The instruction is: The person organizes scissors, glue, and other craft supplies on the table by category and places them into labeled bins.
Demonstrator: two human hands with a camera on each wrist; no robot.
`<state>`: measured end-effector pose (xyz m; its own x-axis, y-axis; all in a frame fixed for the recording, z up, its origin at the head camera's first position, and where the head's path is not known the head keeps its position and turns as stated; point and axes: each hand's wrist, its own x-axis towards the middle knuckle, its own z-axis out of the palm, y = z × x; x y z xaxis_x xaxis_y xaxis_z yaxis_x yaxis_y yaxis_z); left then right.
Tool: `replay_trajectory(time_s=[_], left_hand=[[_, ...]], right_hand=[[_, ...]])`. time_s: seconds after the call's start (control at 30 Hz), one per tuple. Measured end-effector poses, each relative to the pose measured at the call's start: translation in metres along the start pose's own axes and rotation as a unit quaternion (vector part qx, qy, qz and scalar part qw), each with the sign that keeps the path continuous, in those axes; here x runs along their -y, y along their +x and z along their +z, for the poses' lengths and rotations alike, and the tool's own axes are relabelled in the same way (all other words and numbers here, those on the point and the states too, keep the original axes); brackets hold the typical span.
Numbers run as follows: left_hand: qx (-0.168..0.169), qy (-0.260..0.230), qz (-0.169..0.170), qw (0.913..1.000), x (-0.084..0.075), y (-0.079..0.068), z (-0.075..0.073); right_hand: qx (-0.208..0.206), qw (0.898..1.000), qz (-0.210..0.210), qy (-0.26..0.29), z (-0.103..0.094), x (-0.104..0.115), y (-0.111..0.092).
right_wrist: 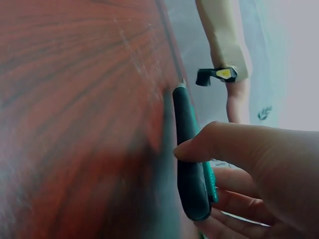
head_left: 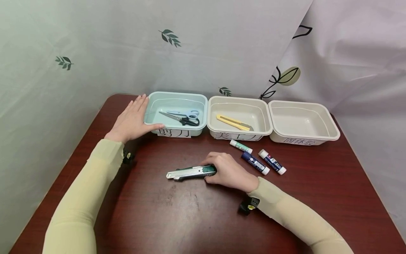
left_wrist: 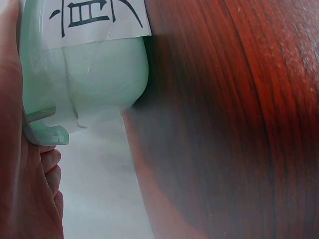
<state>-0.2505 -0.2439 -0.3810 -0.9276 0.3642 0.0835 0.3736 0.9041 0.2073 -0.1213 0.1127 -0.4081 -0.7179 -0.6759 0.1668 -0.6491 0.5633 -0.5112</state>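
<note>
My right hand (head_left: 226,171) grips the dark green and black handle of a large utility knife (head_left: 187,173), thumb on one side and fingers on the other. Its silver front end points left, low over the table; whether it touches the tabletop I cannot tell. In the right wrist view the knife's black side (right_wrist: 185,117) shows under the thumb. My left hand (head_left: 131,120) rests on the left corner of a light blue bin (head_left: 177,95), fingers straight along its side and thumb on the front rim. Inside that bin lie black-handled scissors (head_left: 187,121) and blue scissors (head_left: 190,114).
A beige bin (head_left: 238,100) in the middle holds a yellow utility knife (head_left: 234,122). Another beige bin (head_left: 304,106) stands at the right. All three bins bear handwritten labels. Before them lie a green glue stick (head_left: 241,146) and two blue ones (head_left: 254,163), (head_left: 272,162) on the table (head_left: 152,215).
</note>
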Motion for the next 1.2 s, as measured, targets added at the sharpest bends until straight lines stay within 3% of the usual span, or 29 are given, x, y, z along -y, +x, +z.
replay_trajectory(time_s=[0.37, 0.63, 0.93, 1.2], left_hand=[[-0.003, 0.001, 0.002, 1.0, 0.001, 0.0, 0.002], [-0.005, 0.002, 0.002, 1.0, 0.001, 0.001, 0.002], [-0.004, 0.0, 0.001, 1.0, 0.002, 0.0, 0.002], [-0.005, -0.001, 0.002, 1.0, 0.001, 0.0, 0.001]], right_hand=[[-0.077, 0.997, -0.011, -0.014, -0.029, -0.01, -0.004], [-0.133, 0.991, 0.011, -0.015, -0.057, -0.02, -0.011], [-0.169, 0.984, 0.047, 0.001, -0.083, -0.029, -0.023], [-0.188, 0.979, 0.071, -0.017, -0.097, -0.041, -0.035]])
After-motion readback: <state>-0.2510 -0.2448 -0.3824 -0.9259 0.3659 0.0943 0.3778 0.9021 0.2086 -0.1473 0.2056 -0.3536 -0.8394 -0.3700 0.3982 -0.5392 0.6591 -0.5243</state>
